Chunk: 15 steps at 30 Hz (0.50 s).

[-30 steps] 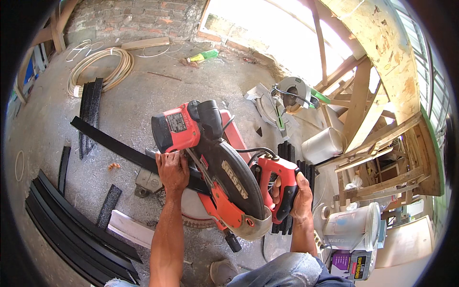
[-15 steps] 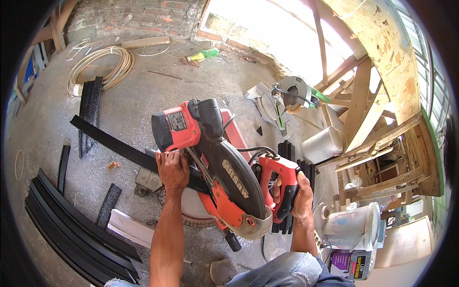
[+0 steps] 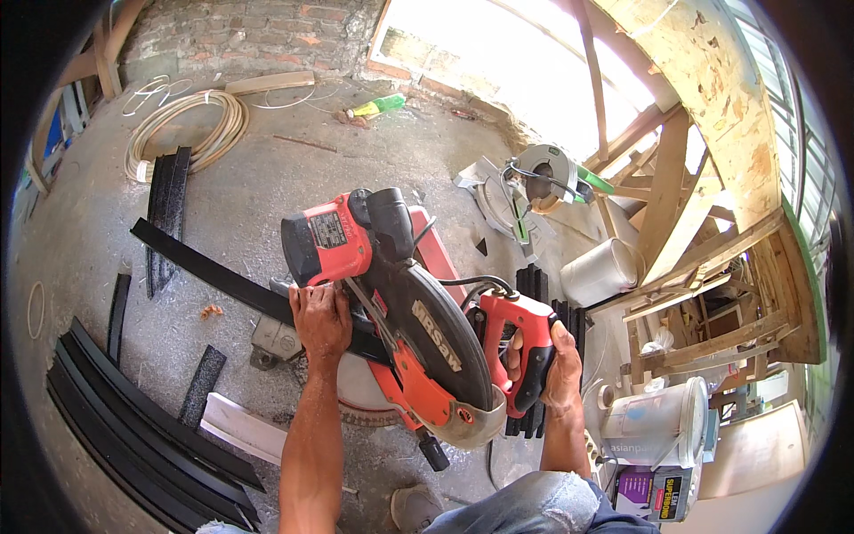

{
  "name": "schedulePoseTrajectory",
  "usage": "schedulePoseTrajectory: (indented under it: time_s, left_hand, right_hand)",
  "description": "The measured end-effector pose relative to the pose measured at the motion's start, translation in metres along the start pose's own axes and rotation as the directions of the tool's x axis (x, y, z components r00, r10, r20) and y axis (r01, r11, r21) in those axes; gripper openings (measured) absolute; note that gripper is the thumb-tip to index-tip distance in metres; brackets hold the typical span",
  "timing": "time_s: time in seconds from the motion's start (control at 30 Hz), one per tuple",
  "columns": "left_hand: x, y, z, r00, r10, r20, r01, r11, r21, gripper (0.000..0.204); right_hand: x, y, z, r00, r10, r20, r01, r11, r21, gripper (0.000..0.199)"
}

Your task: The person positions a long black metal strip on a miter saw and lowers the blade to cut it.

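Building site, unfinished interior. Bare brick wall [image 3: 240,36], dusty concrete floor [image 3: 267,169], raw timber framing [image 3: 676,187]. Red mitre saw [image 3: 391,303] and cut black strips [image 3: 133,427] lie on the floor.

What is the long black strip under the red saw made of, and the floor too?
The long black strip looks like plastic or coated trim: smooth, evenly black and thin, though metal can't be ruled out. The left hand presses on it beside the red saw. The floor looks like bare concrete: grey, rough and dusty.
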<state>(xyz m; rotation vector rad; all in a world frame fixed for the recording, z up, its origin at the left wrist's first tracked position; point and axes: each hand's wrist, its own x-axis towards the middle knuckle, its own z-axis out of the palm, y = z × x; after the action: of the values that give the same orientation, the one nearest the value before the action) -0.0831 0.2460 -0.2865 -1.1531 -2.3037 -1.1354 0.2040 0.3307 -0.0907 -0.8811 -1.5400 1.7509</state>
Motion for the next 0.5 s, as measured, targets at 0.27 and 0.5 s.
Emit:
schedulePoseTrajectory:
  time_s: [0.27, 0.5]
  left_hand:
    - [-0.0015, -0.0016, 0.0010, 1.000, -0.001, 0.010, 0.001, 1.000, 0.003, 0.028]
    - [-0.0006, 0.0004, -0.0006, 1.000, -0.007, 0.015, 0.007, 1.000, -0.023, 0.028]
  right_hand:
    - [0.0001, -0.0002, 0.0007, 1.000, -0.009, 0.000, 0.009, 1.000, -0.006, 0.064]
    - [0.0004, -0.0002, 0.0001, 1.000, -0.006, -0.009, 0.006, 1.000, -0.018, 0.065]
